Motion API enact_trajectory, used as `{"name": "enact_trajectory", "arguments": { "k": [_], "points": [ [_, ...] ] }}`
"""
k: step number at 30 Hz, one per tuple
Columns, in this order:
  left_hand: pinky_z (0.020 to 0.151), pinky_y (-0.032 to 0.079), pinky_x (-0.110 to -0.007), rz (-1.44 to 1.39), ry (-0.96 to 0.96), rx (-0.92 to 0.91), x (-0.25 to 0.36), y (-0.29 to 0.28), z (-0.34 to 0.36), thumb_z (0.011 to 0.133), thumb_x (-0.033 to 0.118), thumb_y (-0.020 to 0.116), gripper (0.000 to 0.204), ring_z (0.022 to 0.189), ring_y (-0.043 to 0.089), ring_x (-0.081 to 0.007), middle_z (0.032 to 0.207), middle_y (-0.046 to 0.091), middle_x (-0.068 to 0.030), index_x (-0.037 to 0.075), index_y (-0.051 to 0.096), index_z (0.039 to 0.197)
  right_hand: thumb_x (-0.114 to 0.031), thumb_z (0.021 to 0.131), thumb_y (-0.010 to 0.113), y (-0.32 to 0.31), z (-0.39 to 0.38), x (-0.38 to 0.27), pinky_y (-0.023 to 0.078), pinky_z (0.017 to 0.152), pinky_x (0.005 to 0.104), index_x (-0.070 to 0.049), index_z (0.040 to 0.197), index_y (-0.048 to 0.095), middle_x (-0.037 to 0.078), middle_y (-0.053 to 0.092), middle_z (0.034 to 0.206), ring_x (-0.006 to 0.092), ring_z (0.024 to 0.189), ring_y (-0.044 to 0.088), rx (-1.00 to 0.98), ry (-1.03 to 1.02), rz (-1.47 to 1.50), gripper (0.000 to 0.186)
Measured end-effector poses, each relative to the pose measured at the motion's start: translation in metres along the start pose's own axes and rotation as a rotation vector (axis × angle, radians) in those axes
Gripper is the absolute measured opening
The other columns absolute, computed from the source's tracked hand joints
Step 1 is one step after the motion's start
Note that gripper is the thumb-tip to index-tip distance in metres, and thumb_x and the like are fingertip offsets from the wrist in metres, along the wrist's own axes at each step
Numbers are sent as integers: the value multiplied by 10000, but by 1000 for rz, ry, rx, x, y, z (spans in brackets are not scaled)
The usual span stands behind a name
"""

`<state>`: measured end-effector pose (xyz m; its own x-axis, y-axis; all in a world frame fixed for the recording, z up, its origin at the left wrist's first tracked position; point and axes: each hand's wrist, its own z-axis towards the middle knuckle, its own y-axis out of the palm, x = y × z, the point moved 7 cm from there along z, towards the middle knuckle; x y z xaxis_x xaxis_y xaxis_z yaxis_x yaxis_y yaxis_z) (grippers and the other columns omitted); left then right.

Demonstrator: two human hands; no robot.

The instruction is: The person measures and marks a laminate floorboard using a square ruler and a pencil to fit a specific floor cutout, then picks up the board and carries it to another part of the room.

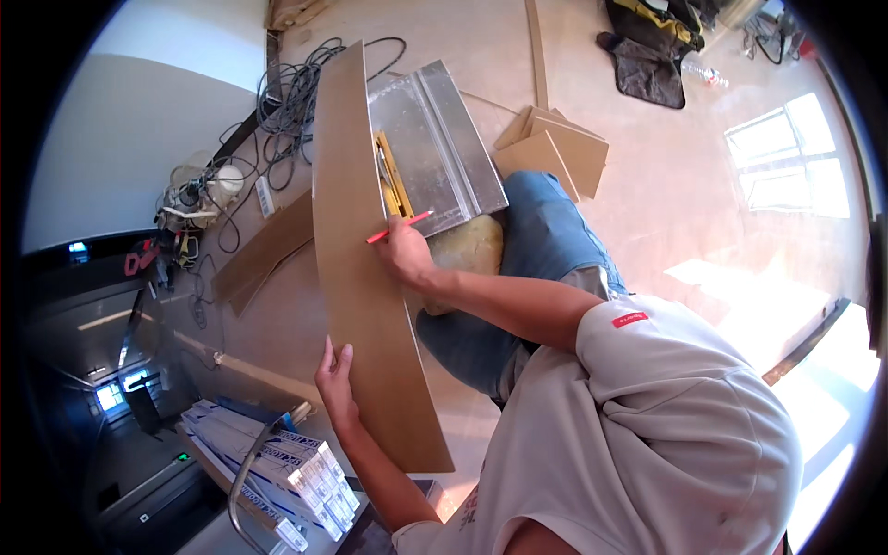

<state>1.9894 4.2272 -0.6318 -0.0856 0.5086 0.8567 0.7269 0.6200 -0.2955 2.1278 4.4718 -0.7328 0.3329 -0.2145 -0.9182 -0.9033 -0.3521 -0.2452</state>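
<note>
A long brown plank [356, 305] runs lengthwise in front of me, its far end over coiled cable. My left hand [338, 384] grips its left edge, with the thumb over the top and the index finger stretched along the side. At the opposite edge, my right hand [407, 252] is closed around a red pencil [379, 237] lying across the fist. Beside the plank is a silver metal case or platform [449, 139] with ridges. Yellow tools [396, 180], partly hidden by the plank, rest on it. Under my right forearm is a worn yellowish cushion-like object [467, 250].
Tangled black cable [296, 106] lies at the far left. Cut brown pieces [560, 153] are stacked past my knee, and other planks [264, 250] lie on the left. Stacked long cartons [296, 472] stand at lower left. A black and yellow tool bag [652, 55] sits far right.
</note>
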Motion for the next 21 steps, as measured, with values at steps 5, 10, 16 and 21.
{"name": "enact_trajectory", "arguments": {
  "k": [5, 10, 16, 21],
  "points": [
    [970, 480, -250, -6, -17, 28, -11, 5, -1, 968, 53, 717, 656, 1075, 601, -127, 1280, 645, -74, -79, 406, 1530, -233, 919, 643, -9, 0, 8, 510, 734, 542, -13, 1018, 583, 276, 670, 859, 464, 859, 666, -20, -29, -10, 249],
    [926, 491, -236, -40, 8, 22, -36, 36, -8, 940, 44, 754, 686, 1018, 604, -107, 1232, 654, -55, -73, 415, 1525, -285, 941, 649, -45, -1, 34, 514, 759, 557, -13, 1058, 593, 286, 679, 892, 489, 894, 663, 32, -70, -58, 301],
    [925, 507, -250, -136, 3, -15, -55, 63, -11, 943, 69, 760, 673, 1015, 612, -95, 1209, 682, -51, -64, 436, 1518, -239, 944, 608, -60, 2, 50, 490, 753, 585, -28, 1027, 557, 271, 673, 883, 499, 870, 647, 50, -109, -133, 232],
    [944, 502, -257, -95, -10, -8, -63, 64, -17, 953, 87, 750, 652, 1034, 615, -102, 1233, 691, -74, -72, 446, 1508, -245, 955, 601, -63, -3, 54, 507, 776, 575, -16, 1033, 554, 277, 680, 885, 494, 887, 662, 24, -95, -158, 246]
  ]
}}
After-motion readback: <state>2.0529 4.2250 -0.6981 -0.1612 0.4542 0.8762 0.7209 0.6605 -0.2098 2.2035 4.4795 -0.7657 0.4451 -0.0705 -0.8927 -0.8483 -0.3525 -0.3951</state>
